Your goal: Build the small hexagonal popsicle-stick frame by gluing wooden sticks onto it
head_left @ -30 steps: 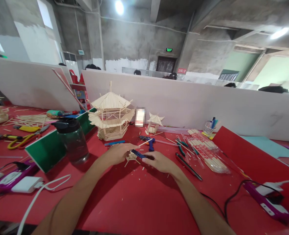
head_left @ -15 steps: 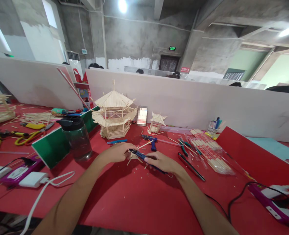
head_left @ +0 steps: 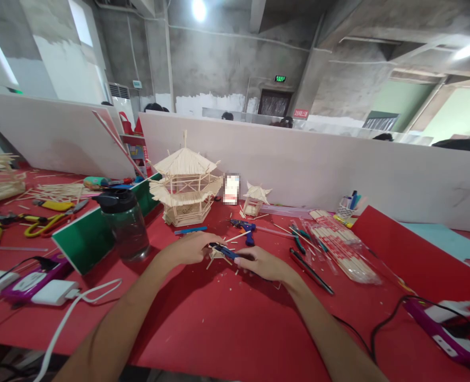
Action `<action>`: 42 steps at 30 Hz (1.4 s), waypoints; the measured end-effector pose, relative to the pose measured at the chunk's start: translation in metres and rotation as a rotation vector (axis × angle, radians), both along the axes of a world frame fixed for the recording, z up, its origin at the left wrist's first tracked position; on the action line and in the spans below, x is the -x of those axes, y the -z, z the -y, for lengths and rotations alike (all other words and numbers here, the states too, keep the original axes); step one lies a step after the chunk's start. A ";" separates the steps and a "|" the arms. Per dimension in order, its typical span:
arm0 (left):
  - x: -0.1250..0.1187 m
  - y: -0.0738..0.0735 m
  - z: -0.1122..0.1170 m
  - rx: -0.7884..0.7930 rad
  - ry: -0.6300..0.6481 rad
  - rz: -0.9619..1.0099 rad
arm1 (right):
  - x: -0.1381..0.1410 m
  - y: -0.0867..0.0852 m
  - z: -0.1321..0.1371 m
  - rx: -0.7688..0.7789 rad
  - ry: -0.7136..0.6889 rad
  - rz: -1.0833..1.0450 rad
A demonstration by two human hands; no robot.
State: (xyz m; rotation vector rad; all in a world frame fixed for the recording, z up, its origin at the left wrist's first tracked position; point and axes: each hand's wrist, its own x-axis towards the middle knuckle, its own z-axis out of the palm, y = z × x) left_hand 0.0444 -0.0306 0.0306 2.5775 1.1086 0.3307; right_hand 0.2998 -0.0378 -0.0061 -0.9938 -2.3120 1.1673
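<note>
My right hand is wrapped round a pair of blue-handled pliers, their dark jaws pointing left toward my other hand. My left hand is closed at the jaws, fingers bent down; a thin wooden stick juts out to the right beside it, and its held end is hidden. Directly below the jaws is a small frame of wooden sticks, partly covered by my left fingers and the pliers. Just behind them a blue glue gun lies on the red table.
A large stick pavilion and a smaller one stand at the back. A water bottle is at left. At right lie a black cutter knife, green-handled pliers and bagged sticks. Power strips flank both sides.
The stick's free end has shifted slightly right and down. The pliers' lower handle now shows less beneath my right hand, whose grip looks tighter. Both arms stay nearly in place.
</note>
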 end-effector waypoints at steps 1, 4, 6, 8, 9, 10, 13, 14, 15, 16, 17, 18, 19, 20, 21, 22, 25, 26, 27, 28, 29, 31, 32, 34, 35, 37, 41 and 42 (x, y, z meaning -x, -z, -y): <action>0.000 0.000 0.000 0.000 -0.001 -0.004 | 0.000 0.000 0.000 -0.010 -0.001 0.005; -0.001 0.000 0.000 0.003 0.006 -0.017 | 0.001 -0.001 0.000 -0.028 -0.002 0.014; -0.001 0.000 0.000 -0.005 0.008 -0.018 | 0.002 -0.003 0.002 -0.037 -0.004 0.023; -0.002 0.000 0.001 -0.020 0.008 -0.016 | 0.003 -0.006 0.004 -0.049 -0.005 0.039; -0.002 0.000 0.001 -0.027 0.008 -0.014 | 0.003 -0.006 0.005 -0.056 -0.005 0.047; -0.002 -0.001 0.001 -0.031 0.008 -0.012 | 0.004 -0.007 0.006 -0.063 -0.004 0.055; -0.003 -0.001 0.001 -0.032 -0.002 -0.011 | 0.004 -0.009 0.008 -0.093 0.001 0.067; -0.003 -0.001 0.001 -0.033 -0.007 -0.013 | 0.004 -0.009 0.009 -0.106 0.003 0.070; -0.003 -0.001 0.001 -0.035 -0.011 -0.017 | 0.005 -0.009 0.009 -0.118 0.005 0.073; -0.003 -0.001 0.001 -0.035 -0.012 -0.021 | 0.005 -0.010 0.010 -0.126 0.007 0.076; -0.003 -0.001 0.001 -0.034 -0.012 -0.027 | 0.005 -0.011 0.011 -0.130 0.009 0.079; -0.003 -0.001 0.001 -0.032 -0.014 -0.031 | 0.005 -0.011 0.011 -0.131 0.011 0.084; -0.003 -0.001 0.001 -0.029 -0.017 -0.035 | 0.005 -0.012 0.011 -0.129 0.014 0.089; -0.003 -0.001 0.001 -0.026 -0.020 -0.039 | 0.005 -0.012 0.012 -0.128 0.016 0.095; -0.003 -0.002 0.002 -0.021 -0.022 -0.042 | 0.005 -0.013 0.012 -0.128 0.020 0.100; -0.003 -0.002 0.002 -0.019 -0.022 -0.043 | 0.005 -0.013 0.012 -0.129 0.024 0.104; -0.004 -0.002 0.002 -0.024 -0.013 -0.035 | 0.005 -0.012 0.011 -0.125 0.033 0.107; -0.004 -0.002 0.002 -0.028 -0.012 -0.031 | 0.005 -0.012 0.011 -0.121 0.033 0.105; -0.004 -0.002 0.002 -0.030 -0.012 -0.029 | 0.005 -0.012 0.011 -0.116 0.032 0.103; -0.003 -0.001 0.002 -0.032 -0.013 -0.028 | 0.005 -0.012 0.011 -0.113 0.030 0.101; -0.003 -0.001 0.001 -0.031 -0.013 -0.028 | 0.005 -0.012 0.011 -0.114 0.029 0.099; -0.003 -0.001 0.001 -0.033 -0.012 -0.028 | 0.005 -0.013 0.012 -0.127 0.026 0.101; -0.003 -0.001 0.001 -0.036 -0.013 -0.026 | 0.006 -0.014 0.013 -0.140 0.028 0.107; -0.003 -0.002 0.002 -0.046 -0.016 -0.020 | 0.007 -0.015 0.015 -0.176 0.050 0.132; -0.003 -0.002 0.002 -0.047 -0.015 -0.018 | 0.007 -0.016 0.016 -0.196 0.065 0.152; -0.003 -0.003 0.003 -0.044 -0.009 -0.016 | 0.008 -0.017 0.018 -0.235 0.090 0.198; -0.004 -0.002 0.003 -0.061 -0.006 -0.021 | 0.011 -0.017 0.019 -0.313 0.100 0.308; -0.004 -0.001 0.003 -0.071 -0.011 -0.026 | 0.013 -0.016 0.019 -0.337 0.105 0.347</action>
